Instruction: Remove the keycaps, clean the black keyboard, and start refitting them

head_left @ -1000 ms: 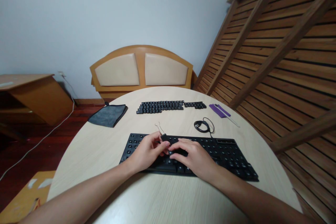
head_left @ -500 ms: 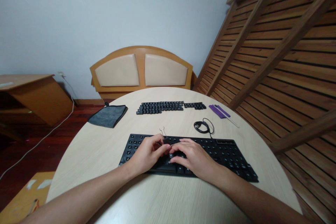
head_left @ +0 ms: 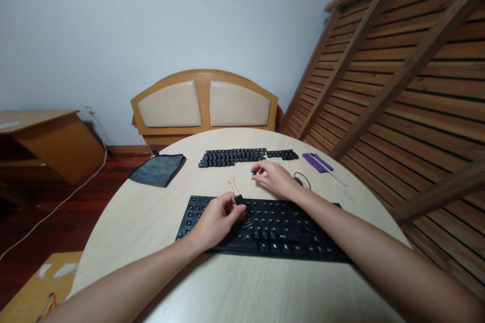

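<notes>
A black keyboard [head_left: 242,245] lies on the round table, most of its keycaps off and only some left along its lower rows. Over its left half, my left hand [head_left: 217,217] is closed on a keycap puller [head_left: 238,200] with a black grip and thin wire loops at both ends. My right hand [head_left: 273,177] is above the table beyond the keyboard, thumb and fingers pinching a small black keycap [head_left: 253,173]. Just past that hand, removed keycaps [head_left: 227,156] stand in neat rows, with a smaller group [head_left: 282,154] to their right.
A folded grey cloth [head_left: 157,170] rests at the table's left. Purple-handled brush-like tools [head_left: 316,162] are at the right. The keyboard's coiled cable [head_left: 303,179] is partly hidden by my right arm. A wooden slatted panel [head_left: 409,96] leans along the right side.
My right hand has lifted off the keyboard and moved away from me toward the keycap rows, carrying a keycap. My left hand stays over the keyboard with the puller.
</notes>
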`<state>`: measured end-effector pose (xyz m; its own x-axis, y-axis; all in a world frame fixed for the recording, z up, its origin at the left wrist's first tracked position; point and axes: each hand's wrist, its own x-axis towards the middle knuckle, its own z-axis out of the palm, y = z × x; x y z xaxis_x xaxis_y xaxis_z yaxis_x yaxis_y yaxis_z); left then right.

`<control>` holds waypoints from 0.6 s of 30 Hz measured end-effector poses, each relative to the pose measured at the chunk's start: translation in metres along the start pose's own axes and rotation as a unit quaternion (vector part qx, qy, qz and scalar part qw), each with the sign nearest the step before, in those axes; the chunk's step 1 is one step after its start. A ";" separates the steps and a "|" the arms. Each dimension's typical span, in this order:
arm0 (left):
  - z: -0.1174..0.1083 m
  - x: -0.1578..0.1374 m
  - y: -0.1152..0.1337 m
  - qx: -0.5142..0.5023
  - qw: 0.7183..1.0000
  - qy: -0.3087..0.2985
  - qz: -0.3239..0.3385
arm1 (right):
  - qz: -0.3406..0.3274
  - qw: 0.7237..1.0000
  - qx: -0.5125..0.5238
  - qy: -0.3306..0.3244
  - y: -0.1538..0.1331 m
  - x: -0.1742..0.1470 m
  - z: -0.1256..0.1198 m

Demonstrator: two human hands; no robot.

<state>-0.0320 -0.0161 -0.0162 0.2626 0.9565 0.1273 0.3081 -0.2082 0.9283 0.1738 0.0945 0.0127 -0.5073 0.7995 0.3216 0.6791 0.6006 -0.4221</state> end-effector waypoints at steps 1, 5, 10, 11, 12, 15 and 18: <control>0.000 0.000 0.000 0.002 1.000 -0.001 -0.002 | 0.007 1.000 -0.013 0.002 0.002 0.011 0.003; 0.000 0.000 -0.002 0.009 1.000 0.001 -0.010 | 0.029 0.999 -0.045 0.001 0.006 0.043 0.017; 0.001 0.000 -0.003 -0.006 1.000 0.000 -0.011 | 0.057 0.995 -0.081 -0.024 0.007 0.063 0.034; 0.001 0.000 -0.003 -0.007 1.000 0.000 -0.011 | 0.063 0.994 -0.089 -0.028 0.007 0.066 0.037; 0.001 0.000 -0.003 -0.006 1.000 0.001 -0.011 | 0.070 0.992 -0.096 -0.031 0.007 0.067 0.040; 0.001 0.000 -0.004 -0.003 1.000 0.002 -0.013 | 0.089 0.989 -0.116 -0.037 0.004 0.071 0.046; 0.001 0.000 -0.004 -0.006 1.000 0.003 -0.012 | 0.101 0.986 -0.128 -0.038 0.001 0.071 0.049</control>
<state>-0.0319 -0.0157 -0.0203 0.2506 0.9622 0.1071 0.3036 -0.1831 0.9350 0.1121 0.1525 -0.0066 -0.3801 0.9065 0.1838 0.8767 0.4165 -0.2406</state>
